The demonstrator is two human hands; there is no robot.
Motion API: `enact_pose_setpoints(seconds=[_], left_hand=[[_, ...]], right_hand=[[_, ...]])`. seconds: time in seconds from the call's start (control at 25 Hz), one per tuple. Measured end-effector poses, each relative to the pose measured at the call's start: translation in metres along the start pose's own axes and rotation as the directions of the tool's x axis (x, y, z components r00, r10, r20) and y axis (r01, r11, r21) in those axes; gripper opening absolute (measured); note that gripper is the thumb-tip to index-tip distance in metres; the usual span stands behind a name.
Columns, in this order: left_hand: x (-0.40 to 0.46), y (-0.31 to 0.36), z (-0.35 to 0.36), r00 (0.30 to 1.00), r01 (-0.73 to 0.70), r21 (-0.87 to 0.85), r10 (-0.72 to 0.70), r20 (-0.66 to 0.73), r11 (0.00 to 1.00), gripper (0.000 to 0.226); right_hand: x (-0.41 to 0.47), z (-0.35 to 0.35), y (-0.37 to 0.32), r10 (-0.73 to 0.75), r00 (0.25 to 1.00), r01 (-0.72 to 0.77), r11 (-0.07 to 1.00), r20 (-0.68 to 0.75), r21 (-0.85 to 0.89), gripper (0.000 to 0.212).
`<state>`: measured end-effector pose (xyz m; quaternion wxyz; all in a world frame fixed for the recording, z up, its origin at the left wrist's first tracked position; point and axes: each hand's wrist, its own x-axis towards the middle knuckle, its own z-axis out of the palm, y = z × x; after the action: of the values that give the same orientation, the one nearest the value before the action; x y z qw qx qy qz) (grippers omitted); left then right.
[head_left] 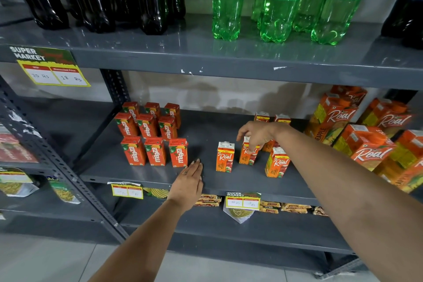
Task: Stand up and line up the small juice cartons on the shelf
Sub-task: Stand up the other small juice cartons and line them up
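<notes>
R hand [257, 135] reaches over the middle shelf [229, 178], fingers curled down onto the top of a small Real carton [247, 155]. Grip looks loosely closed on that carton top, thumb side hidden, so can't tell how firm. L hand [188, 182] lies flat and open at the shelf's front edge, holding nothing, just beside the front-right Maaza carton [178, 152].

Where things are: Maaza block [148, 135] upright in 3 neat rows toward the shelf's left end. Real smalls are looser: one upright carton [225, 157] left of the held one, another [277, 162] nearer the front edge and slightly turned, 2 more [272, 119] toward the back edge, partly hidden by the wrist. All seen ones appear to stand; row isn't straight yet.

Risks, as I judge them:
- top-only pinch on a tall narrow carton → it tips or twists when slid; may knock its left neighbour.
- R forearm passes just above the front-right Real carton → elbow drop or pull-back could tip it off the front edge.
- wrist sits close to the back pair → lifting the hand may clip them.
- L hand near the Maaza corner → a sideways sweep disturbs the finished block.
- big Real packs [366, 149] at the shelf's right end lean, stacked unevenly; a bump from the R arm may slide them.
</notes>
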<state>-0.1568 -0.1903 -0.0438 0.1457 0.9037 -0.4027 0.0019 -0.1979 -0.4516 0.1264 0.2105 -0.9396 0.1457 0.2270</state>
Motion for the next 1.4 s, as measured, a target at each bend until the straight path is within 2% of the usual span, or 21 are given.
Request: enact_pose_setpoints(seconds=[0.12,0.28,0.4,0.56,0.72,1.0,1.2,1.4], left_hand=[[0.000,0.001,-0.001,1.000,-0.008,0.012,0.008,-0.003,1.000,0.052],[0.001,0.001,-0.001,1.000,-0.010,0.018,0.010,0.002,1.000,0.052],[0.001,0.000,0.001,1.000,-0.016,0.036,0.016,0.000,0.999,0.052],[0.001,-0.001,0.002,1.000,-0.009,0.040,0.009,-0.004,0.999,0.052],[0.001,-0.002,0.003,1.000,-0.014,0.043,0.014,0.003,0.999,0.052],[0.001,-0.002,0.003,1.000,-0.012,0.033,0.012,-0.014,0.999,0.052],[0.001,0.000,0.002,1.000,-0.001,0.028,0.001,-0.017,1.000,0.052],[0.004,0.007,0.000,0.997,0.029,0.061,-0.033,0.065,0.998,0.054]], right_hand=[[-0.001,0.001,0.002,-0.007,1.000,0.007,1.000,-0.019,-0.013,0.071],[-0.001,0.002,0.005,-0.024,0.998,0.019,0.997,-0.059,-0.075,0.074],[-0.003,-0.001,0.007,-0.043,0.996,0.034,0.993,-0.073,-0.110,0.071],[-0.005,-0.001,0.007,-0.045,0.993,0.032,0.991,-0.105,-0.130,0.057],[-0.009,0.000,0.004,-0.050,0.996,0.038,0.987,-0.070,-0.158,0.052],[-0.017,0.005,0.004,-0.073,0.997,0.070,0.991,-0.025,-0.110,0.052],[-0.017,0.007,0.007,-0.059,0.997,0.055,0.996,-0.054,-0.068,0.068],[-0.025,0.001,0.024,-0.064,0.994,0.074,0.991,-0.093,0.112,0.072]])
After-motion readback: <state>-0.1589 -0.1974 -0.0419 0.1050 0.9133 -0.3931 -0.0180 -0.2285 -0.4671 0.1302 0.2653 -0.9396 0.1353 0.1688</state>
